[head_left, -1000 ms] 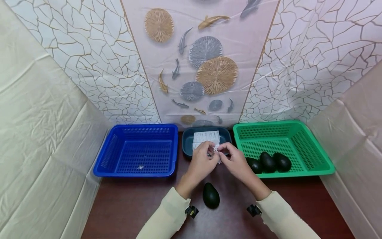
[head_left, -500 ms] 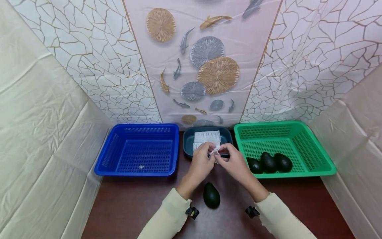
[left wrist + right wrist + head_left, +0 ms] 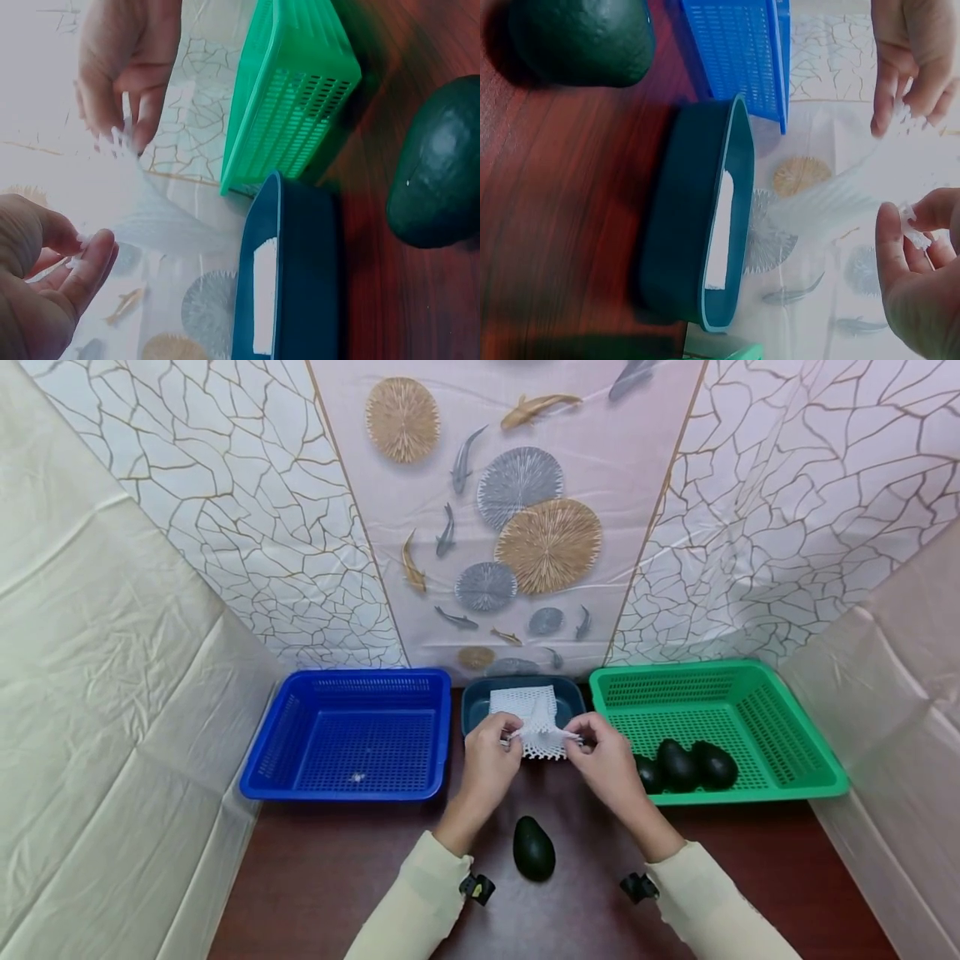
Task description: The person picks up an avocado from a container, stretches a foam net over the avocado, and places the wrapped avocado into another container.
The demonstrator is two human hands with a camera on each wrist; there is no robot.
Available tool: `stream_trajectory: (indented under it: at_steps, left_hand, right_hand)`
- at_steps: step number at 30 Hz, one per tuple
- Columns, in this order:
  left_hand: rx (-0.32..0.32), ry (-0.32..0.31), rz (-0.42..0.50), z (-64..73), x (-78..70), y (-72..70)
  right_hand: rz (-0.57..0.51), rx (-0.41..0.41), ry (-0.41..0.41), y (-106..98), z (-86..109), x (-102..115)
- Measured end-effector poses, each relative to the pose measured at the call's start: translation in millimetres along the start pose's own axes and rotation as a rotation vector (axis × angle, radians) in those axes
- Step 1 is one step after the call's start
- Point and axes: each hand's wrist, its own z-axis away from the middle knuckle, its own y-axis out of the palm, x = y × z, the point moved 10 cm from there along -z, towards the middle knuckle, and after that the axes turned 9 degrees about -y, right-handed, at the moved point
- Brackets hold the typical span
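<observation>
A white foam net sleeve point(image 3: 542, 738) is stretched wide between both hands, above the front of a dark teal tray point(image 3: 471, 712). The left hand point(image 3: 489, 762) pinches one side of its edge between thumb and fingers. On the opposite side, the right hand point(image 3: 603, 762) pinches the edge in the same manner. More white foam netting point(image 3: 517, 698) lies in the tray, partly hidden by the stretched sleeve. A dark green avocado point(image 3: 534, 849) lies on the table between the forearms; it also shows large in the left wrist view as an avocado point(image 3: 439, 165).
To the left stands a blue basket point(image 3: 251, 777) with a small white scrap point(image 3: 357, 777) in it. A green basket point(image 3: 832, 777) on the right holds several avocados point(image 3: 678, 766). Fabric-covered walls point(image 3: 142, 652) close off the back and sides of the brown table point(image 3: 315, 877).
The hands have moved apart sideways, spreading the bunched net sleeve open between them. The avocado on the table has stayed in place.
</observation>
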Motion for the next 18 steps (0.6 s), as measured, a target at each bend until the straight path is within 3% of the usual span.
stream_trajectory:
  at_steps: [10, 18]
  left_hand:
    - [-0.044, -0.103, -0.015, -5.6, 20.2, -14.6]
    - [-0.028, -0.147, 0.001, -4.3, 28.7, -15.5]
  right_hand:
    - [0.078, -0.055, 0.007, -17.8, -0.3, -8.3]
    - [0.074, -0.062, 0.006, -21.4, -0.1, -10.3]
